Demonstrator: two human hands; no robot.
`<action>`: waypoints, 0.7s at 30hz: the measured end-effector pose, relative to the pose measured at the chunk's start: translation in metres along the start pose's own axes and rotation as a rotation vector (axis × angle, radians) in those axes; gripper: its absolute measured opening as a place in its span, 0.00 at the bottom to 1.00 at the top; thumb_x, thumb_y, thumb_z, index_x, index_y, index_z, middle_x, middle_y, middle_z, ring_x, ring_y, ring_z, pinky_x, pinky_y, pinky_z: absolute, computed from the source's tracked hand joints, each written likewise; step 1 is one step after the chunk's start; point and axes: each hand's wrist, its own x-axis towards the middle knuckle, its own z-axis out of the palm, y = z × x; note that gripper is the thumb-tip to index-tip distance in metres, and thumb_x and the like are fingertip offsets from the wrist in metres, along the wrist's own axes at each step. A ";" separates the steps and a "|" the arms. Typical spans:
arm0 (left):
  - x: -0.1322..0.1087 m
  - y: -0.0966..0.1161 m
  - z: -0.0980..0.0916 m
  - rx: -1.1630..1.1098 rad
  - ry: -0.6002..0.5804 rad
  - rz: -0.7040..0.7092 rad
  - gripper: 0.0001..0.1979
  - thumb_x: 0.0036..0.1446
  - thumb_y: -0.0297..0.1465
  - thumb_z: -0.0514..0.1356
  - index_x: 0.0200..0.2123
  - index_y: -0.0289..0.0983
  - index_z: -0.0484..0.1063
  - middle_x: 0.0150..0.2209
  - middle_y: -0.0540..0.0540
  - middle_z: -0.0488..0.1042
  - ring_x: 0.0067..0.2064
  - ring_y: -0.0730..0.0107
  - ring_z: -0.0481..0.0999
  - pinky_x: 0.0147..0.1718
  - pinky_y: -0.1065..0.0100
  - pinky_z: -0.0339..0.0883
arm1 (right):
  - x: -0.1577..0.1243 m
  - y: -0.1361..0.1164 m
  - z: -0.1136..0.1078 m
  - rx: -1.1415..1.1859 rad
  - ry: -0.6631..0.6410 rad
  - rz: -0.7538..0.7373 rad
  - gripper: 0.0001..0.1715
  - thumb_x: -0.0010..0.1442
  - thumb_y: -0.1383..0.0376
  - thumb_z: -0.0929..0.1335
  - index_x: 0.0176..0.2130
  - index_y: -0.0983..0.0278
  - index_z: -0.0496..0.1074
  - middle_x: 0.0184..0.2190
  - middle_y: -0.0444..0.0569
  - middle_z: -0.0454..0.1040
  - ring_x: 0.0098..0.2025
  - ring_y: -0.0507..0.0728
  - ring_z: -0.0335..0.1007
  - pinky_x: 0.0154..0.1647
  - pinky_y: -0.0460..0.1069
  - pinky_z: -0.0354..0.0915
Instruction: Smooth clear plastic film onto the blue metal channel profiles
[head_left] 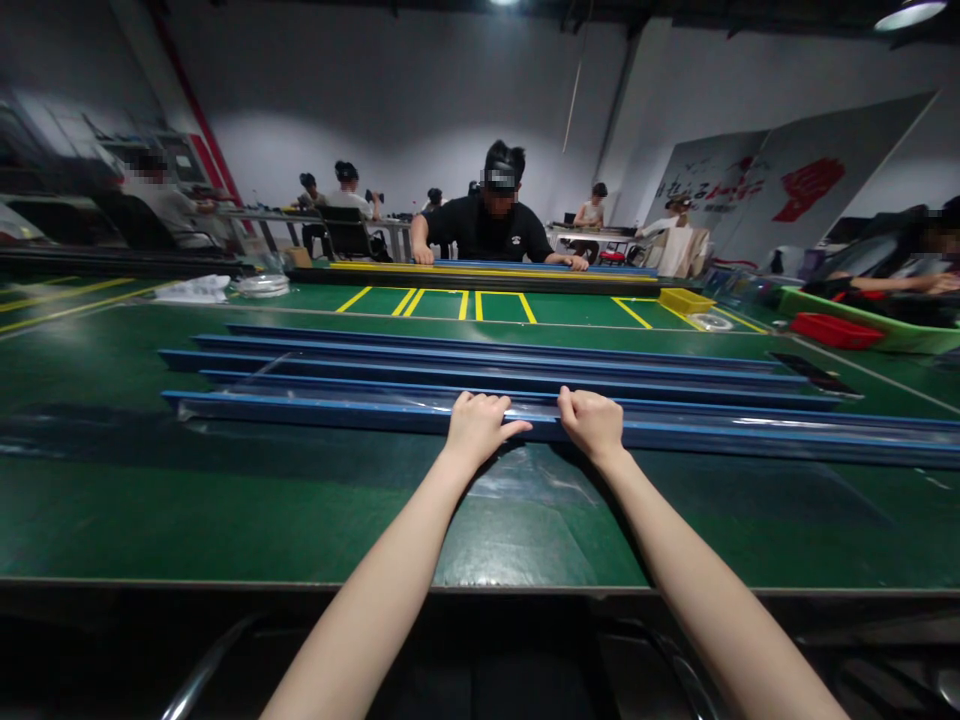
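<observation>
Blue rail (546, 430): left hand (478, 425) half-curled over it, right hand (594, 422) fisted there, holds unclear; handling film (529, 482), seemingly, next calling for steady tension.

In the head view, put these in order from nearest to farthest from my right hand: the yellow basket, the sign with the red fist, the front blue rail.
1. Front blue rail: right at your right hand, running out to both sides.
2. Yellow basket: ahead and to the right, beyond the rail.
3. Sign with the red fist: in the background, farther right.
</observation>
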 end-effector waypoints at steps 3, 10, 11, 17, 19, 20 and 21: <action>0.000 0.000 -0.001 0.021 -0.020 -0.012 0.24 0.50 0.52 0.48 0.29 0.36 0.69 0.29 0.44 0.75 0.33 0.65 0.72 0.34 0.66 0.54 | 0.000 0.000 0.000 0.010 -0.003 0.010 0.28 0.58 0.59 0.54 0.16 0.67 0.68 0.17 0.49 0.70 0.20 0.49 0.60 0.21 0.45 0.41; 0.000 0.001 -0.004 0.079 -0.100 -0.081 0.27 0.50 0.53 0.45 0.31 0.38 0.71 0.27 0.43 0.75 0.32 0.63 0.73 0.30 0.68 0.57 | 0.000 0.000 -0.001 0.027 -0.005 0.013 0.28 0.58 0.59 0.54 0.16 0.67 0.68 0.17 0.49 0.70 0.20 0.48 0.60 0.21 0.45 0.41; 0.000 0.001 -0.004 0.082 -0.108 -0.084 0.27 0.50 0.54 0.45 0.31 0.38 0.71 0.27 0.43 0.75 0.32 0.63 0.73 0.30 0.69 0.57 | 0.000 0.000 -0.001 0.030 -0.006 0.011 0.28 0.58 0.59 0.54 0.16 0.67 0.68 0.17 0.49 0.70 0.20 0.48 0.60 0.21 0.45 0.41; 0.001 0.002 -0.006 0.074 -0.146 -0.083 0.28 0.51 0.53 0.44 0.31 0.37 0.72 0.28 0.42 0.75 0.32 0.62 0.73 0.31 0.69 0.58 | 0.000 0.000 -0.002 0.034 -0.018 0.021 0.28 0.58 0.59 0.55 0.16 0.67 0.69 0.17 0.49 0.70 0.19 0.49 0.60 0.21 0.45 0.42; 0.001 0.002 -0.006 0.070 -0.154 -0.085 0.29 0.51 0.53 0.44 0.31 0.36 0.72 0.28 0.41 0.75 0.32 0.61 0.74 0.30 0.68 0.58 | 0.000 0.000 -0.003 0.035 -0.021 0.021 0.28 0.58 0.59 0.55 0.16 0.67 0.69 0.17 0.49 0.70 0.20 0.49 0.60 0.21 0.45 0.42; 0.001 0.002 -0.007 0.071 -0.159 -0.087 0.29 0.51 0.53 0.44 0.31 0.36 0.72 0.28 0.41 0.75 0.32 0.61 0.74 0.30 0.68 0.58 | 0.000 0.000 -0.003 0.035 -0.021 0.021 0.28 0.58 0.59 0.55 0.16 0.67 0.69 0.17 0.49 0.70 0.20 0.49 0.60 0.21 0.45 0.42; 0.001 0.003 -0.007 0.073 -0.164 -0.087 0.29 0.51 0.53 0.43 0.31 0.36 0.72 0.28 0.41 0.75 0.33 0.61 0.74 0.30 0.68 0.58 | 0.000 0.000 -0.003 0.034 -0.021 0.022 0.28 0.58 0.59 0.55 0.16 0.67 0.69 0.17 0.49 0.70 0.20 0.49 0.61 0.21 0.45 0.42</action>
